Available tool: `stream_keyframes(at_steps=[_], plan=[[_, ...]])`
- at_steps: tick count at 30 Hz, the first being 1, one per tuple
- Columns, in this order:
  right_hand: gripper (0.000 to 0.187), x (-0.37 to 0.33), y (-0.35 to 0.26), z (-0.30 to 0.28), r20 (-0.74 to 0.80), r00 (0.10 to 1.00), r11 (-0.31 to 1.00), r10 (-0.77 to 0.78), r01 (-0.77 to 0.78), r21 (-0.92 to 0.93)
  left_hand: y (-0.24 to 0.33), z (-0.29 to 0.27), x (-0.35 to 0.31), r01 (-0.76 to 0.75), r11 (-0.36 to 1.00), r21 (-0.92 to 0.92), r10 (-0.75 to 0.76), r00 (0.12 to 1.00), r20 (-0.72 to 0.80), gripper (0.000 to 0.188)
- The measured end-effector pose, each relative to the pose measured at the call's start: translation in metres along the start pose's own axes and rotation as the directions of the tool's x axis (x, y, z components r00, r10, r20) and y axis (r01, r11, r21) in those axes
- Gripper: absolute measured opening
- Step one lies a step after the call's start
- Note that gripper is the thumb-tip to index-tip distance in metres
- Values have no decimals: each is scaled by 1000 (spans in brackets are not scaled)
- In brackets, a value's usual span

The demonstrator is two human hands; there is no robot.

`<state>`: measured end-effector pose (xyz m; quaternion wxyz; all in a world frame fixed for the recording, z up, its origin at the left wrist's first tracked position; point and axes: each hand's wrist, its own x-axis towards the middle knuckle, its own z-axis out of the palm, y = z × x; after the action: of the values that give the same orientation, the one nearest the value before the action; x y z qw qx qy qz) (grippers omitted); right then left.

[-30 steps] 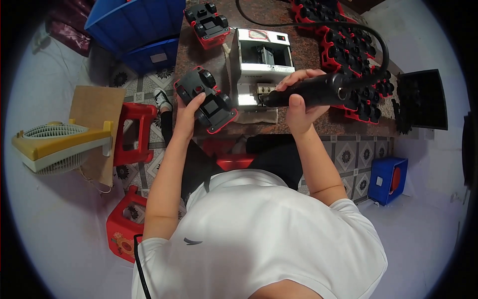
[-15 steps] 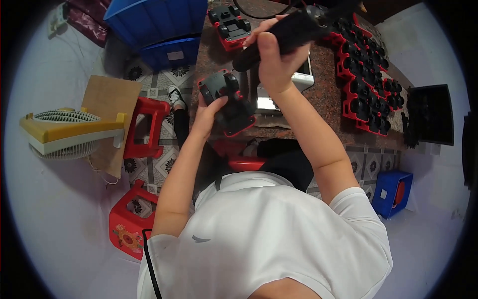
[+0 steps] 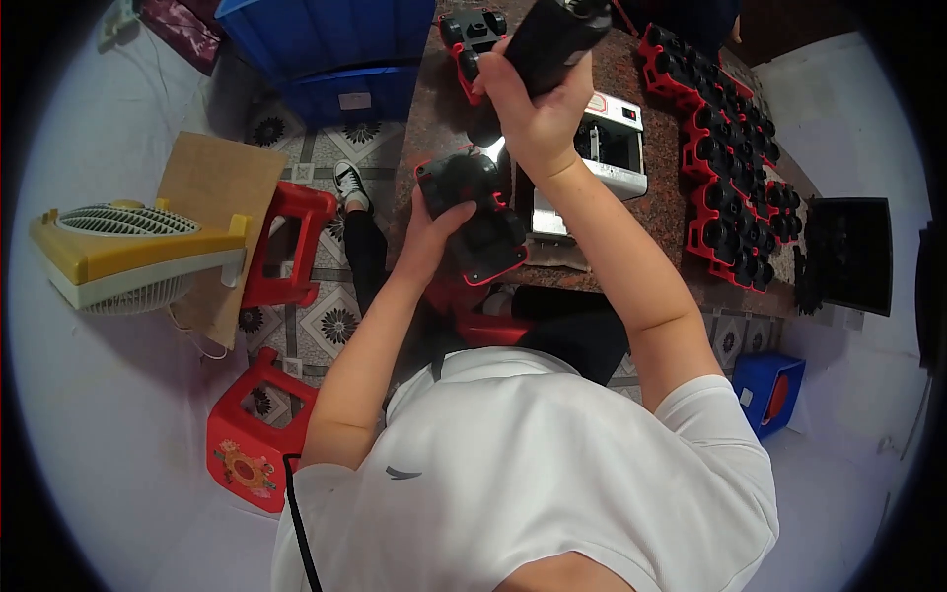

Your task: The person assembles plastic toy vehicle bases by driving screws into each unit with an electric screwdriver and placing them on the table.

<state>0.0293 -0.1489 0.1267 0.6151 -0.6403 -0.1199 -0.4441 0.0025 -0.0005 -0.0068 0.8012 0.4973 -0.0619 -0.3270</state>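
Note:
My left hand [image 3: 431, 237] is closed around the side of a toy car base [image 3: 493, 245], black with a red rim and black wheels, its thumb lying across the upper face. The piece is held above the near edge of the table. In my right hand [image 3: 541, 123] is a thick black electric screwdriver [image 3: 558, 44], gripped round its body and slanting down toward the far end of the car base. A bright spot shows near its lower end; whether the bit touches the base I cannot tell. Another toy car base [image 3: 475, 39] rests on the table beyond my hands.
A silver screw feeder [image 3: 621, 176] stands right of the car base. Several red and black car bases [image 3: 725, 163] are lined up at the table's [image 3: 659, 212] right. Blue crates [image 3: 340, 35] stand left, with a red stool [image 3: 296, 247] and a yellow-white fan [image 3: 128, 247].
The screwdriver has swung to a steeper angle and come closer to the car base in my left hand. More of the silver feeder shows. The whole view has shifted slightly.

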Motion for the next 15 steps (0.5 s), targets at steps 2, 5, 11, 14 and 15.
stream_keyframes(at_steps=[2,5,11,14,15], plan=[[41,2,6,1,44,998,998,48,-47,-30,3,1,0,4,1000,14,-4,1000,-13,58],[42,1,5,3,38,996,997,78,-77,-17,2,0,-1,12,999,34,-11,999,-32,58],[44,-4,11,-2,33,999,990,35,-30,-141,4,4,-2,6,999,33,-6,1000,-19,60],[41,-2,8,-4,71,996,982,53,-39,-186,0,2,0,14,998,59,-14,1000,-3,60],[39,3,5,-2,119,991,981,60,-37,-193,2,0,2,18,997,78,-18,1000,3,59]])
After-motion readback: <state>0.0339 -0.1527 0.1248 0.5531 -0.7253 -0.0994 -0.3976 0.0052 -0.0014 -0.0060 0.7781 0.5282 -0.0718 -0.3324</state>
